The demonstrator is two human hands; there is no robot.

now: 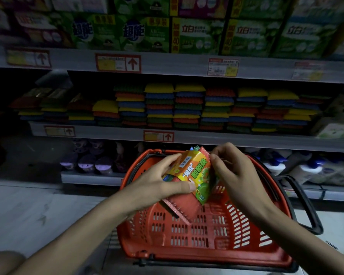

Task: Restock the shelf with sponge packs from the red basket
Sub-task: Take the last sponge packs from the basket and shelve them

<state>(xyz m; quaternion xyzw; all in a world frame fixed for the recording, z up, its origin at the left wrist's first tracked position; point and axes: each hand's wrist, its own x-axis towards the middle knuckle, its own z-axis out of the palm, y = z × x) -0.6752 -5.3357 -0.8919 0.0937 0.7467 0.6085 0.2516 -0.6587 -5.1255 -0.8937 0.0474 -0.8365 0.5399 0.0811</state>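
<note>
The flat sponge pack in glossy orange-and-yellow printed film (195, 171) is held above the red slotted plastic basket (187, 231). The left grip (159, 181) clasps its lower half; the right grip (234, 173) pinches its upper edge. Expect light, soft, compressible contents under slippery wrap. Hold it across the broad faces.

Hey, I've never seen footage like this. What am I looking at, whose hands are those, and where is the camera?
There is no machine here. This is one picture from a camera worn on a person's head, looking forward and down at their own bare hands. The left hand grips a colourful sponge pack, and the right hand pinches its right edge. Under them sits the red basket. Ahead, the middle shelf holds stacked sponges. Boxes stand on the shelf above.
</note>
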